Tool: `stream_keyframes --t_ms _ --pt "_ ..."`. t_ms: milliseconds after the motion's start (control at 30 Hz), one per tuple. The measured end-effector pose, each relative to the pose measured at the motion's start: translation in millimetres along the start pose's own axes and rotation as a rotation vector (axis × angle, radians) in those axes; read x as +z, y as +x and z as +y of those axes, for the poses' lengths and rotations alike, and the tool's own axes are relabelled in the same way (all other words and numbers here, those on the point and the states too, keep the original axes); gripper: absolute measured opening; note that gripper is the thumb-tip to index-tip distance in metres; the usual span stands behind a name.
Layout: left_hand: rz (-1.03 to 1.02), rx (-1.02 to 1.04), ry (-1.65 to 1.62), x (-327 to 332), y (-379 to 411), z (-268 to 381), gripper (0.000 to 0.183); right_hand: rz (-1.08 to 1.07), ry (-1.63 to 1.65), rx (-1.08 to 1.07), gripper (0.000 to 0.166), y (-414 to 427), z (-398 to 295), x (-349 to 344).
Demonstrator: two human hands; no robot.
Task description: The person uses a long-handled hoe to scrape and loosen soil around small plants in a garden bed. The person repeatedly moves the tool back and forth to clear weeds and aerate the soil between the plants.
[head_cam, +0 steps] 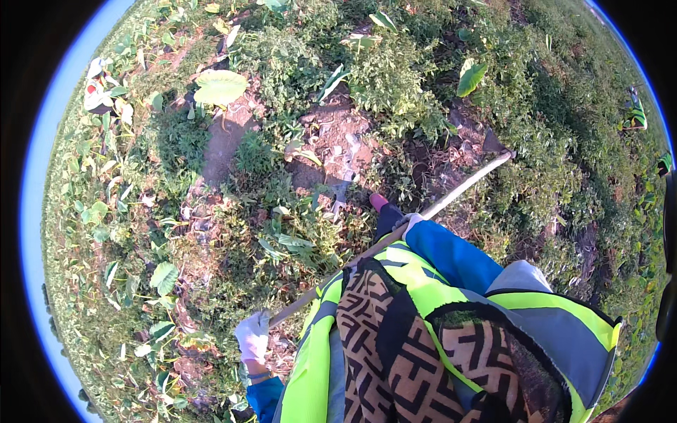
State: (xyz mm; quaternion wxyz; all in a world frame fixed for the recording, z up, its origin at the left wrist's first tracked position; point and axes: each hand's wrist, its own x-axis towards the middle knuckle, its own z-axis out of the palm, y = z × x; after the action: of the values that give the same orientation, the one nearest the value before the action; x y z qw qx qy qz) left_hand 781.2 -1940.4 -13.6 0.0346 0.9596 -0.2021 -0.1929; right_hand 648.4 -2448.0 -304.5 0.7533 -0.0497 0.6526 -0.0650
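Note:
A long-handled hoe lies slantwise across the front of my body, its wooden handle [465, 183] running from lower left to upper right. My left hand [253, 337], in a white glove, grips the handle's lower-left end. Farther up, my right hand [409, 223], also gloved and partly hidden by its blue sleeve, is closed around the handle. The hoe's metal blade [492, 143] is at the upper right, among weeds beside a patch of bare soil. Below my right hand's side, one pink shoe [377, 202] shows on the ground.
Dense low weeds [402, 95] surround me, with broad-leaved plants such as a pale large leaf [221, 87] among them. Torn plastic film [349, 153] lies on the soil. One person [98, 90] is far left; another in a reflective vest [636, 112] is far right.

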Motion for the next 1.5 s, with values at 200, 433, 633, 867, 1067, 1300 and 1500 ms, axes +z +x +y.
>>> stream_keyframes --t_ms 200,433,633,867,1067,1300,1500 --pt "-0.315 0.013 -0.423 55.1 113.2 90.4 0.042 0.082 -0.038 -0.409 0.014 -7.4 -173.8 137.7" --pt "-0.491 0.218 -0.660 -25.3 286.8 413.6 0.038 0.058 -0.299 -0.946 0.028 -21.1 -447.8 241.4" --pt "-0.654 0.029 -0.867 -31.6 333.6 496.7 0.037 0.020 -0.548 -0.937 0.052 35.0 -441.3 281.3" --pt "-0.726 -0.280 -0.454 -144.0 233.3 345.9 0.037 -0.020 -0.992 -0.290 0.035 113.9 -178.5 264.0" --pt "-0.691 -0.715 -0.186 -283.3 166.9 304.8 0.036 -0.194 -0.919 0.065 0.028 72.1 -103.3 246.8" --pt "-0.566 -0.689 -0.205 -302.5 161.5 255.3 0.035 -0.218 -0.626 0.218 0.020 60.1 -104.7 290.1" --pt "-0.539 -0.326 -0.369 -168.7 223.7 234.5 0.030 0.089 -0.397 -0.021 0.016 122.9 -225.8 287.4"
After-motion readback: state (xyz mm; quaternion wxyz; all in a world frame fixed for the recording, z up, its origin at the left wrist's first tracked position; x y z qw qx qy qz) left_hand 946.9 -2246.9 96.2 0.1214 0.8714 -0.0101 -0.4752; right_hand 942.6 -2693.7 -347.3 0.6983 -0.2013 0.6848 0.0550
